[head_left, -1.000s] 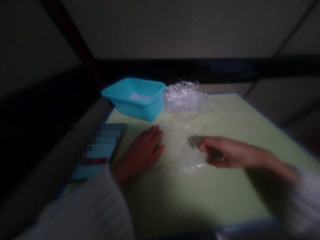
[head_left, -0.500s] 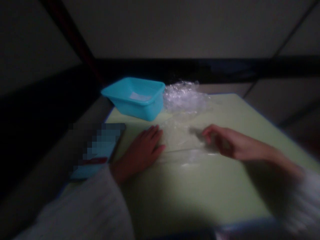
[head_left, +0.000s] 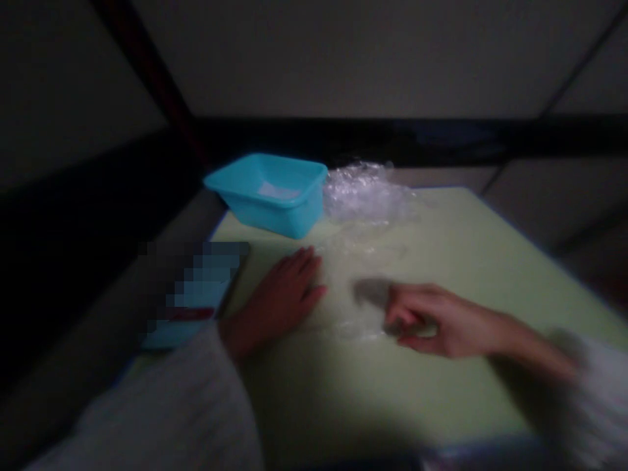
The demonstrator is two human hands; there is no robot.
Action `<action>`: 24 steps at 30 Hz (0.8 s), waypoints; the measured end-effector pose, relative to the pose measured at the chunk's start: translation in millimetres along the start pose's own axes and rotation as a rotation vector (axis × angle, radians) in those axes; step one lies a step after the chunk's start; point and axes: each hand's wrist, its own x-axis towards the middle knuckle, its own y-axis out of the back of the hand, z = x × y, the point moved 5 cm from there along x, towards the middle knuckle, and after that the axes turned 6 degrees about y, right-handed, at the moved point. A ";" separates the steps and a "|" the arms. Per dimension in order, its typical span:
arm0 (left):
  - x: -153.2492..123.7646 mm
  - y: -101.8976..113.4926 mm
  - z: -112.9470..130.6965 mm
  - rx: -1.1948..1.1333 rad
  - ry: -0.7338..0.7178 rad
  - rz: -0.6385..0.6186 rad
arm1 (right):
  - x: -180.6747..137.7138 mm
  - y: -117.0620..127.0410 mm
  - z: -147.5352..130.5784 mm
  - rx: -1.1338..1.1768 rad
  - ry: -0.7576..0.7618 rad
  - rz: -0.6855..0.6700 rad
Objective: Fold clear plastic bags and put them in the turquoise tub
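My left hand (head_left: 287, 291) lies flat with fingers stretched out, at the left edge of a thin, clear plastic bag (head_left: 353, 320) spread on the table. Over the bag's right front part is my right hand (head_left: 432, 320), its fingers curled in and the thumb bent towards them. Motion blurs those fingertips, and I cannot make out what is between them. Much of the bag's outline is faint against the pale surface.
A turquoise plastic basket (head_left: 294, 219) with something white inside stands at the back left of the yellow-green table (head_left: 392, 399). Crumpled clear plastic (head_left: 366, 193) is heaped beside it. A partly pixelated flat device (head_left: 206, 288) lies at the left edge.
My right hand has moved nearer to me and slightly left, its fingers curling more. My left hand has stayed flat in place. The bag's front glints have shifted.
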 end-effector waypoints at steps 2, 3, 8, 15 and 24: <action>-0.3 0.0 0.0 -0.001 -0.006 0.008 | 0.1 -12.2 0.7 -0.060 0.055 -0.030; -0.5 0.0 0.0 -0.003 -0.010 0.011 | -0.2 -17.0 1.0 -0.109 0.085 -0.038; -0.9 -0.4 -0.1 -0.022 -0.014 0.023 | -0.6 -30.7 -4.7 -0.459 0.266 -0.029; -2.4 0.1 0.3 -0.013 -0.019 0.028 | 0.3 -31.5 -2.3 -0.351 0.215 0.022; -1.1 1.3 1.5 -0.013 -0.011 0.014 | 4.0 -11.1 8.0 0.052 -0.005 0.295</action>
